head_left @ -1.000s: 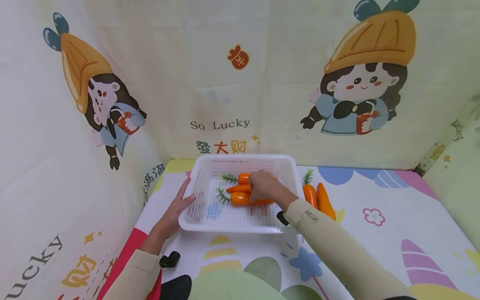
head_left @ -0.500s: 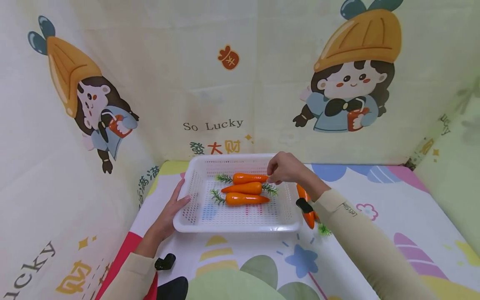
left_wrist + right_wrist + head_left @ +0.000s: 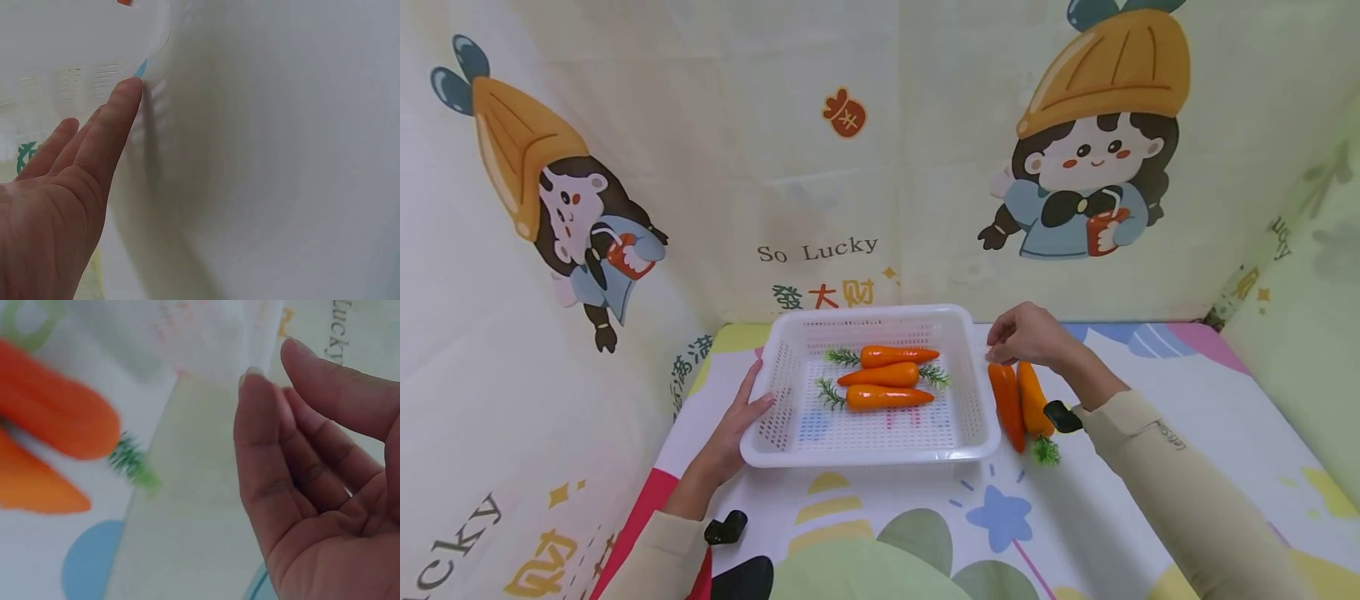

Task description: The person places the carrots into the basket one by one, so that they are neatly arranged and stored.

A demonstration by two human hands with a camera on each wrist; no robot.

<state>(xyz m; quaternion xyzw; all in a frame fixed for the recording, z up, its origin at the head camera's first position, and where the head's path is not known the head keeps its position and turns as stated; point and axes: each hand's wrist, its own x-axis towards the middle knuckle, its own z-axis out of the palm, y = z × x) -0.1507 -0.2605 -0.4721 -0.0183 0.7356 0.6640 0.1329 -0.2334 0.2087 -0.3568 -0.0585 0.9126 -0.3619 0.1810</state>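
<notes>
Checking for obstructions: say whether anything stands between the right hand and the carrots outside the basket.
Nothing visible stands between the right hand and the left carrot or right carrot; the basket is beside them.

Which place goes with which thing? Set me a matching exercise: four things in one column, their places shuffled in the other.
Things
1. White perforated plastic basket
2. Three tapered, green-topped orange carrots
3. Bare left hand
4. Bare right hand

Places
A. Touching the basket's left side
B. Inside the basket
C. Close to two more orange carrots outside the basket
D. On the white cloth with colourful printed shapes

Pairs: 1-D; 2-B; 3-A; 4-C
</notes>
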